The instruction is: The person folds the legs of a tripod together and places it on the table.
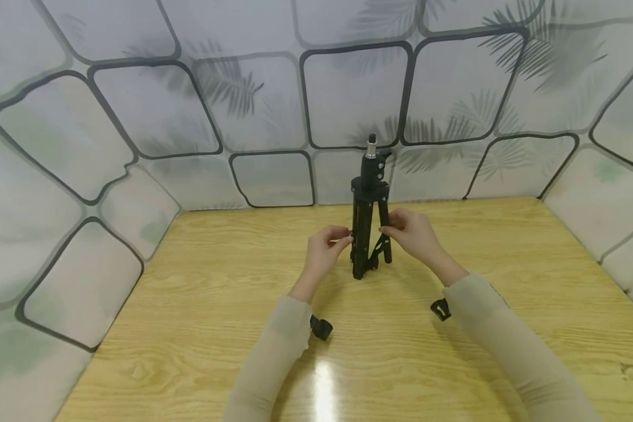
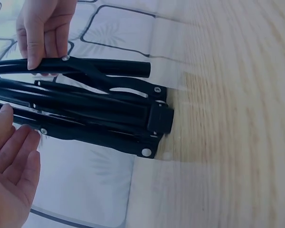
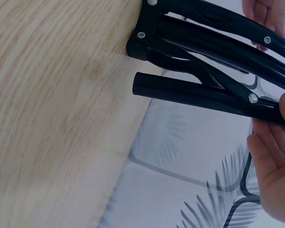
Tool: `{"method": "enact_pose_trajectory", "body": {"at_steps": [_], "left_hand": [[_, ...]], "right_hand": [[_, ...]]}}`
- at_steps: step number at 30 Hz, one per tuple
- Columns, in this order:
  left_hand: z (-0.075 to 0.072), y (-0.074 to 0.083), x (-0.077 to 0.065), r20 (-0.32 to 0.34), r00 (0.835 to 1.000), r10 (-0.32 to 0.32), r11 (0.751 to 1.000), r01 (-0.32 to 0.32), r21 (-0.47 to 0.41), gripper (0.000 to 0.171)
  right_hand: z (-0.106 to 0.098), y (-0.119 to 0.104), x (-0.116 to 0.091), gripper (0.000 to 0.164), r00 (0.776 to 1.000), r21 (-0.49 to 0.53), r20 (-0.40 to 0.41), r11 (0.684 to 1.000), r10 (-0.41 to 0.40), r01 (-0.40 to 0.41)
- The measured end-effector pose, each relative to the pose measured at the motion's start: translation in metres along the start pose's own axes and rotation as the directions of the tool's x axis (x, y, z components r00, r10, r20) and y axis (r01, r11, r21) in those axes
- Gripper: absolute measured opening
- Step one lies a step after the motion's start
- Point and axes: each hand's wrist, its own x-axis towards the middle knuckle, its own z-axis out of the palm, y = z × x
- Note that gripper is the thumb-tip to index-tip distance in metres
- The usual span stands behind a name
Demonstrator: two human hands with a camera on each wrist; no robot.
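A black light stand [image 1: 366,228] with a silver-and-black top post stands upright at the back middle of the table, its legs folded close together. My right hand [image 1: 412,234] pinches the right leg [image 3: 199,97], which is angled a little outward from the centre, with the thumb on one side and fingers on the other. At the stand's left side, my left hand [image 1: 327,249] has its thumb and fingertips at the left leg [image 2: 85,135], with fingers bent. Riveted braces [image 3: 204,71] join the legs to a low black hub [image 2: 160,118] close above the table.
A small black cylindrical piece [image 1: 322,329] lies beside my left sleeve, partly covered by it. Near my right sleeve is a black piece with an opening [image 1: 441,309], also partly hidden. The wood-grain table [image 1: 216,281] meets patterned cloth walls [image 1: 264,176] at the back and sides.
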Motion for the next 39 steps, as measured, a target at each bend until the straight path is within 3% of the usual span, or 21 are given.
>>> {"method": "enact_pose_trajectory", "body": {"at_steps": [16,29,39], "left_hand": [[-0.002,0.002,-0.008,0.094,0.996,0.003,0.998,0.002,-0.061,0.030],[0.004,0.000,-0.005,0.008,0.999,0.040,0.999,-0.041,0.034,0.026],[0.006,0.002,-0.003,-0.014,0.996,0.093,0.994,-0.092,0.054,0.024]], "right_hand": [[0.002,-0.005,-0.010,0.020,1.000,-0.003,-0.027,1.000,0.010,-0.010],[0.005,-0.007,-0.016,0.022,0.998,-0.018,-0.060,1.000,-0.008,0.007],[0.004,-0.010,-0.014,0.022,0.997,-0.026,-0.077,1.000,-0.009,0.007]]}}
